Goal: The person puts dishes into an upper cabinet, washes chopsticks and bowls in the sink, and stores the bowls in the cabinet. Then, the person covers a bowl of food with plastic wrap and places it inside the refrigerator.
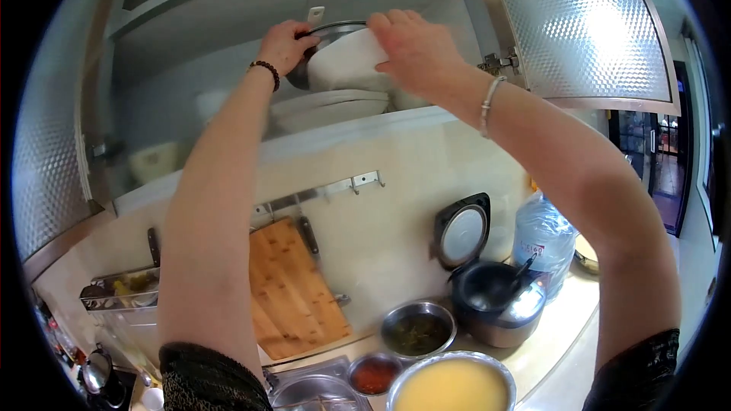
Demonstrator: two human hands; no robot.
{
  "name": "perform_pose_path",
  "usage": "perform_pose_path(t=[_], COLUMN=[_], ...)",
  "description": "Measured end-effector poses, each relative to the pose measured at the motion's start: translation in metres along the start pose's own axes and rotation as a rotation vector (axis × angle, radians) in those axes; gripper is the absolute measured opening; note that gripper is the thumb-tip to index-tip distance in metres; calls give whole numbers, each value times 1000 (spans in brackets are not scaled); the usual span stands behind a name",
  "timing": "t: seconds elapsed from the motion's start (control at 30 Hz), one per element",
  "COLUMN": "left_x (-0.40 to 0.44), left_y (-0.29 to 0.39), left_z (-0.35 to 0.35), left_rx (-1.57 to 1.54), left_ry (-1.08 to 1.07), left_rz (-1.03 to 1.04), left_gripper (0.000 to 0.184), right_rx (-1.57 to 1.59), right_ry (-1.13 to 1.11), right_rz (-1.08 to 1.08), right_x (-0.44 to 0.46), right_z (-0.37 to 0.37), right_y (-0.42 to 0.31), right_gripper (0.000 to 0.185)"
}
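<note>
Both of my arms reach up into an open wall cabinet. My left hand (288, 49) is closed on the rim of a metal bowl (300, 73), thumb toward its inner side. A white bowl (346, 63) leans tilted in front of the metal bowl and covers much of it. My right hand (415, 49) grips the right side of the white bowl; its fingertips lie behind the edge, so whether they also touch the metal bowl is hidden. Just beneath are stacked white dishes (331, 112) on the cabinet shelf (304, 144).
Textured glass cabinet doors (579, 30) stand open either side. Below are a wooden cutting board (293, 289), an open rice cooker (499, 308), a large water bottle (542, 240), bowls of greens (416, 332), red sauce (373, 375) and yellow liquid (453, 390), and a sink (316, 388).
</note>
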State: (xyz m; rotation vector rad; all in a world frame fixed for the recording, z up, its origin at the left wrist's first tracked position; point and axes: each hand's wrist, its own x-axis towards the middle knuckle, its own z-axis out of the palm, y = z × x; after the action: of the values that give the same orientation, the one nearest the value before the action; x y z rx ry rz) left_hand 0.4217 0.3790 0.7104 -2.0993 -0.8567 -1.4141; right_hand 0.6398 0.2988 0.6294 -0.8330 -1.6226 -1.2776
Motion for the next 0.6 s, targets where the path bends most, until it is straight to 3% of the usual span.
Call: perform_pose_path(t=[0.07, 0.1, 0.2, 0.27, 0.37, 0.6], left_x=[1, 2, 4, 2, -3, -21], left_y=[-7, -11, -14, -10, -10, -9], left_z=[4, 3, -2, -10, -17, -29], left_rx=[153, 155, 4, -80, -48, -48], left_ry=[58, 59, -13, -100, -112, -75], left_rz=[188, 187, 66, -159, -125, -222], left_gripper=[27, 27, 33, 31, 29, 27], right_rx=[21, 23, 35, -16, -122, -208], right_ry=[28, 29, -68, -54, -128, -255], right_rz=[-6, -6, 47, 31, 104, 43], right_x=[7, 12, 23, 25, 35, 59], right_z=[15, 21, 33, 39, 42, 53], right_y=[-10, -14, -26, -40, -59, -105], right_gripper=[33, 33, 31, 32, 35, 39])
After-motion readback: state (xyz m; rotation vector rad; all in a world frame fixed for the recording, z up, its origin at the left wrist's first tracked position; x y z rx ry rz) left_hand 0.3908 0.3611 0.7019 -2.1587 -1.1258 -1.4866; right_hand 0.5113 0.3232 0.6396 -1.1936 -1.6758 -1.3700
